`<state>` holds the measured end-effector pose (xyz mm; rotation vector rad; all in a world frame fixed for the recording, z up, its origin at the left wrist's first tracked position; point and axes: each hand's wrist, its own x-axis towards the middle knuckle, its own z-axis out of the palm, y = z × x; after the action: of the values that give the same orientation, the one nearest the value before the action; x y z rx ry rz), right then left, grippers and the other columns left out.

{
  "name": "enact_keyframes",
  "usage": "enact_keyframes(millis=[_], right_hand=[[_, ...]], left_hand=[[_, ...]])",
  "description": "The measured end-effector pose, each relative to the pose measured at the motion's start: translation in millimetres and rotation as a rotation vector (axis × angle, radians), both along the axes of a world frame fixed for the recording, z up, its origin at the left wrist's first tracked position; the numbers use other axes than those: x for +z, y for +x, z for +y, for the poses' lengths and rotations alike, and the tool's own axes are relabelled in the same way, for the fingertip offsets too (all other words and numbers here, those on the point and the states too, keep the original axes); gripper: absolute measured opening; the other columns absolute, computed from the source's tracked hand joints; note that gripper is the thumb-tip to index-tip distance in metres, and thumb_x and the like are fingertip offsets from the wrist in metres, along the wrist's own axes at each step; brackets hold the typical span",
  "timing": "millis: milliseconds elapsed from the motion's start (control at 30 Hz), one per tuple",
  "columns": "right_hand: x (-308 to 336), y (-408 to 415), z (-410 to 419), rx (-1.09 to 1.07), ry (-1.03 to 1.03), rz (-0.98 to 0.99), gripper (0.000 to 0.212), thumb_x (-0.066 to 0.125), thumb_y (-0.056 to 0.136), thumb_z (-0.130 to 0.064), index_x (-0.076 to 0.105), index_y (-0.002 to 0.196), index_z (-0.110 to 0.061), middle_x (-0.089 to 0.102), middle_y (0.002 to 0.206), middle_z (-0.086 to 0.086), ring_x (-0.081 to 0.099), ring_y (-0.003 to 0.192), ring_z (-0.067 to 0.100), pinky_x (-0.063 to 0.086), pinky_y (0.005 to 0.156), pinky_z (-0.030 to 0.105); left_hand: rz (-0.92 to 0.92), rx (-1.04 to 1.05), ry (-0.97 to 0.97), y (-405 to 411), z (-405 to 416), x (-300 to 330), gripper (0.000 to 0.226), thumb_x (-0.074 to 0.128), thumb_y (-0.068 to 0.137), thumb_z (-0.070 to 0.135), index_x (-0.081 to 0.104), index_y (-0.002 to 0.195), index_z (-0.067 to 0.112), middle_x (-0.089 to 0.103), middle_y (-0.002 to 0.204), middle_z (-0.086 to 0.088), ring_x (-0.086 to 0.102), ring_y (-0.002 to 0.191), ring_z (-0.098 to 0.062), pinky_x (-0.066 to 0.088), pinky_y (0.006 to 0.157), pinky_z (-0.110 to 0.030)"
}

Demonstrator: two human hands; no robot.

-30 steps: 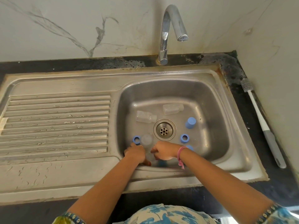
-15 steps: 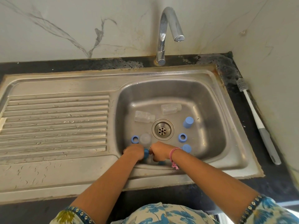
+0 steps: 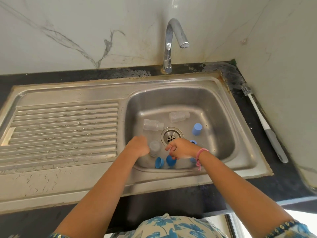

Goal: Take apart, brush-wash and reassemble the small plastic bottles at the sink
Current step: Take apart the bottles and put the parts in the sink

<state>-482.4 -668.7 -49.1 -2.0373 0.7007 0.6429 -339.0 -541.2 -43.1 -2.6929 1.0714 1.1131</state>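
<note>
The left hand (image 3: 139, 146) is down in the sink basin (image 3: 221, 107) near its front edge, fingers curled round a small clear bottle (image 3: 154, 147) that stands upright just left of the drain (image 3: 172, 135). The right hand (image 3: 182, 149) is beside it, apart from the left, its fingertips pinching a blue cap (image 3: 171, 160) low over the basin floor. A second blue cap (image 3: 159, 162) lies tipped on its side just left of that one, against the front wall of the basin.

Two more clear bottles lie on their sides toward the back of the basin: one (image 3: 153, 124) left of the drain, the other (image 3: 179, 116) behind it. A taller blue cap (image 3: 197, 129) stands to the right of the drain, and a blue ring (image 3: 193, 142) peeps out just past the right hand's knuckles. Another bit of blue (image 3: 192, 159) shows under the right wrist; what it is cannot be told.

A bottle brush (image 3: 264, 123) with a white and grey handle lies on the dark table along the right edge of the sink, bristles toward the back corner. The tap (image 3: 173, 42) stands behind the basin, and the ribbed drainboard (image 3: 63, 124) stretches to the left
</note>
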Motion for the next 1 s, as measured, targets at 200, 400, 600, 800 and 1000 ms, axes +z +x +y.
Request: enact_keyframes(millis=[200, 400, 600, 800, 1000], right_hand=[[21.1, -9.7, 5.8, -0.149, -0.047, -0.116, 0.035, 0.053, 0.086, 0.000, 0.067, 0.117, -0.008, 0.072, 0.104, 0.017, 0.069, 0.089, 0.027, 0.053, 0.071, 0.026], [35.0, -14.1, 18.7, -0.267, -0.026, -0.172, 0.034, 0.053, 0.089, -0.008, 0.066, 0.120, -0.013, 0.072, 0.105, 0.011, 0.066, 0.086, 0.018, 0.043, 0.069, 0.015], [39.7, -24.9, 24.0, -0.372, -0.037, -0.247, 0.028, 0.056, 0.092, -0.014, 0.065, 0.119, -0.015, 0.071, 0.100, 0.013, 0.065, 0.082, 0.015, 0.044, 0.067, 0.016], [38.9, -38.0, 12.8, -0.548, -0.026, -0.315, 0.015, 0.060, 0.092, -0.012, 0.067, 0.103, -0.018, 0.070, 0.082, -0.002, 0.060, 0.064, 0.003, 0.044, 0.056, 0.011], [38.8, -56.4, -15.4, -0.686, -0.109, -0.404, 0.015, 0.059, 0.091, -0.009, 0.069, 0.101, -0.014, 0.070, 0.094, 0.003, 0.063, 0.075, 0.012, 0.054, 0.073, 0.020]], left_hand=[[0.014, 0.069, -0.311, -4.4, 6.5, 32.8, 0.020, 0.049, 0.087, 0.006, 0.067, 0.081, 0.012, 0.068, 0.087, -0.001, 0.063, 0.085, -0.019, 0.054, 0.085, -0.038], [0.043, 0.104, -0.482, -11.7, 19.4, 46.2, 0.021, 0.049, 0.092, 0.012, 0.068, 0.101, 0.016, 0.068, 0.103, -0.002, 0.063, 0.097, -0.020, 0.051, 0.090, -0.036], [0.123, 0.101, -0.502, -11.4, 30.7, 43.3, 0.017, 0.054, 0.091, 0.012, 0.067, 0.094, 0.022, 0.065, 0.093, 0.005, 0.062, 0.090, -0.011, 0.048, 0.082, -0.023], [0.177, 0.137, -0.547, -10.2, 30.3, 47.1, 0.019, 0.056, 0.092, 0.013, 0.066, 0.106, 0.020, 0.061, 0.098, 0.009, 0.055, 0.090, -0.004, 0.036, 0.067, -0.009], [0.144, 0.272, -0.706, -24.8, 10.2, 45.9, 0.024, 0.063, 0.086, 0.003, 0.063, 0.105, 0.017, 0.059, 0.093, 0.006, 0.053, 0.084, -0.006, 0.038, 0.063, -0.008]])
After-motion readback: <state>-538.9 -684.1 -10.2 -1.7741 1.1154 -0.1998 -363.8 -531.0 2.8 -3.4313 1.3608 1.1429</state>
